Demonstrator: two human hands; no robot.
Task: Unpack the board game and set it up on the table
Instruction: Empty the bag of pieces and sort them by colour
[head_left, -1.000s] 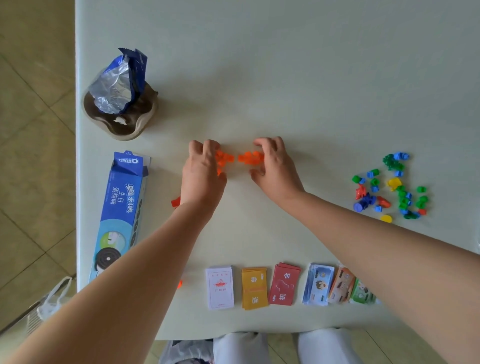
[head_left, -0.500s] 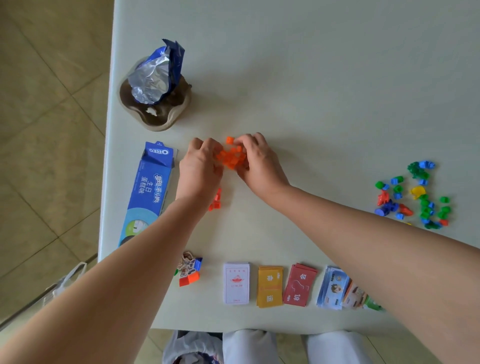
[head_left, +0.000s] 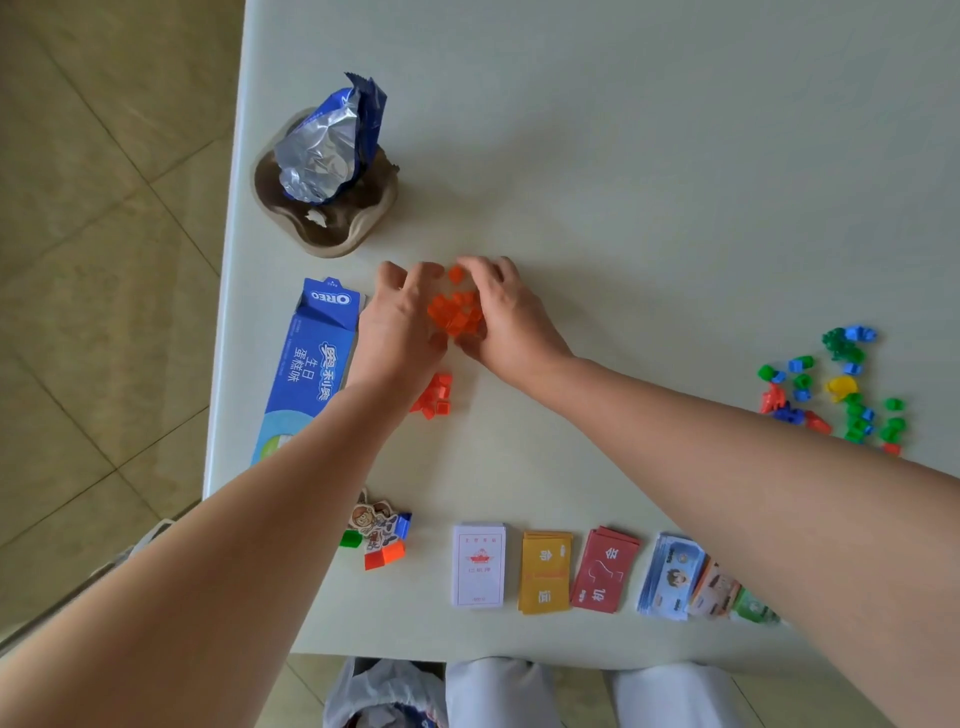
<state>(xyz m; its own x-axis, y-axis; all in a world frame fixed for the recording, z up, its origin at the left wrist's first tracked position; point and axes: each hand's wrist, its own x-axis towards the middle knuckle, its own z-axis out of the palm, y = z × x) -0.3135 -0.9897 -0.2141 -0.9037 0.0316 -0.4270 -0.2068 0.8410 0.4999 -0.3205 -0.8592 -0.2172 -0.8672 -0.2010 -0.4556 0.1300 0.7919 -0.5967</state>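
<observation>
Heap of orange game pieces (head_left: 456, 314) sits mid-table, toward the left side, penned between both hands. Left hand (head_left: 400, 332) and right hand (head_left: 506, 322) are cupped, fingers curled round the heap from either side and thumbs closing in at the near edge. One stray orange piece (head_left: 456, 274) lies just beyond the heap, between the fingertips. A smaller orange cluster (head_left: 434, 395) lies nearer, beside the left wrist. Oreo box (head_left: 311, 364) lies flat along the left edge of the pale table (head_left: 649, 156); beyond it, a foil wrapper (head_left: 327, 150) stands in a brown dish (head_left: 322, 228). Along the near edge: character tokens (head_left: 379, 535), white deck (head_left: 478, 565), yellow deck (head_left: 544, 571), red deck (head_left: 605, 569), paper money (head_left: 672, 577). Far right: scattered mixed-colour pieces (head_left: 836, 384).
</observation>
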